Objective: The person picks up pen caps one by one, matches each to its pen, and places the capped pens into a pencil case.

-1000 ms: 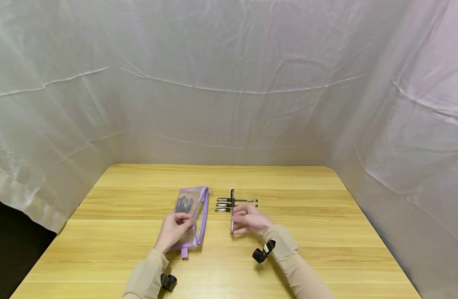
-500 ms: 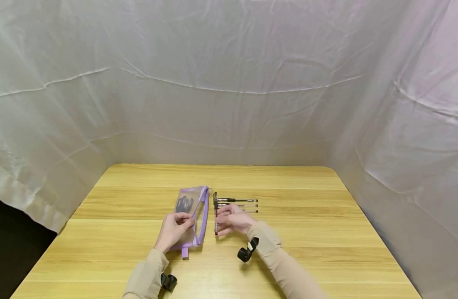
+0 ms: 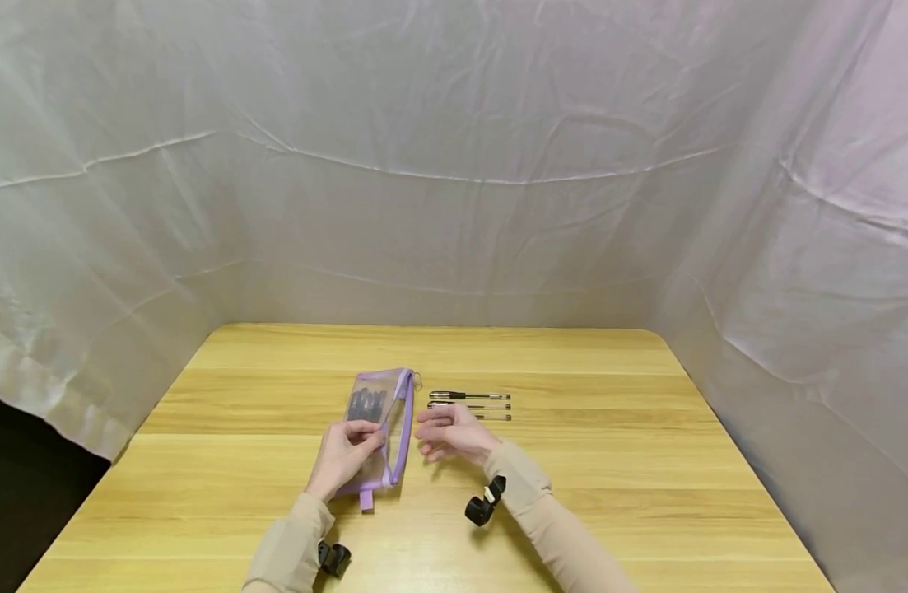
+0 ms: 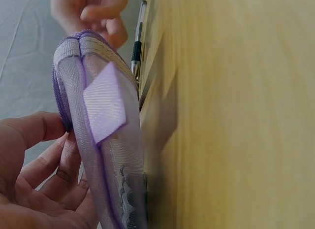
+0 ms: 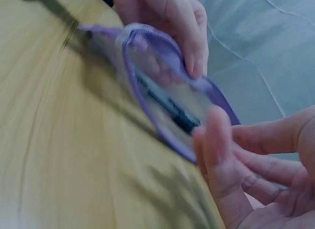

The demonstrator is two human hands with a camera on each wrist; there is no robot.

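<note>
A mesh zipper pouch [image 3: 405,441] with purple edging stands with its mouth gaping toward the right. My left hand [image 3: 342,455] pinches the upper edge of that mouth between thumb and fingers. Dark pens [image 3: 366,404] show through the mesh inside. The right wrist view looks into the mouth, where a black pen [image 5: 170,106] lies within. Just right of the opening is my right hand [image 3: 457,431], fingers loosely bent with nothing between them. Beyond it lie three capped pens [image 3: 472,397] side by side on the table, the nearest partly hidden by that hand.
The wooden tabletop [image 3: 609,461] extends around the pouch and pens. Pale fabric [image 3: 454,206] hangs behind and along both sides. A small purple pull tab [image 3: 366,501] sticks out from the pouch's near end. Each wrist carries a black camera [image 3: 480,511].
My right hand has carried a pen left to the pouch's mouth and let it go inside; the hand now holds nothing. My left hand has stayed on the pouch edge.
</note>
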